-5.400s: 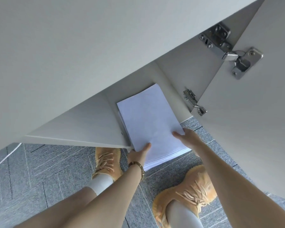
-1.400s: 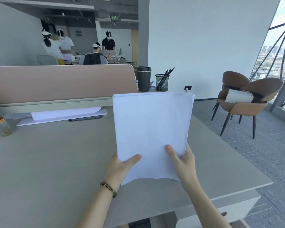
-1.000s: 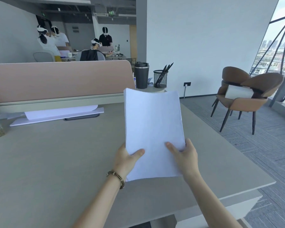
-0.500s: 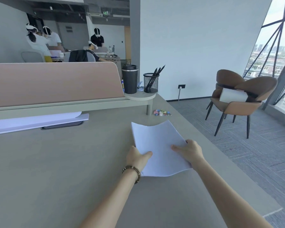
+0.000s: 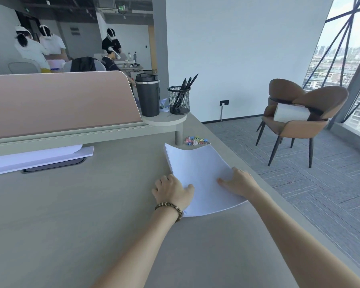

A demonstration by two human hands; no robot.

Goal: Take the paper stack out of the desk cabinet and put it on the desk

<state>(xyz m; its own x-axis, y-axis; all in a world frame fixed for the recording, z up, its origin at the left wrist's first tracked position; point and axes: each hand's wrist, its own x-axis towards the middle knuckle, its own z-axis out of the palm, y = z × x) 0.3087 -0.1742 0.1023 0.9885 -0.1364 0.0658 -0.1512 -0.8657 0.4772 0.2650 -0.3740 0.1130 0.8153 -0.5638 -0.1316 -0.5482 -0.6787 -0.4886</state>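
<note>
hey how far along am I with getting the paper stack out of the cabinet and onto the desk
Nearly finished. Done: the paper stack is out of the cabinet and over the desk, near its right edge. In hand: your left hand and right hand are both on its near end, and its edges curl up, so it isn't lying flat. Left: let it settle and take both hands away.
</note>
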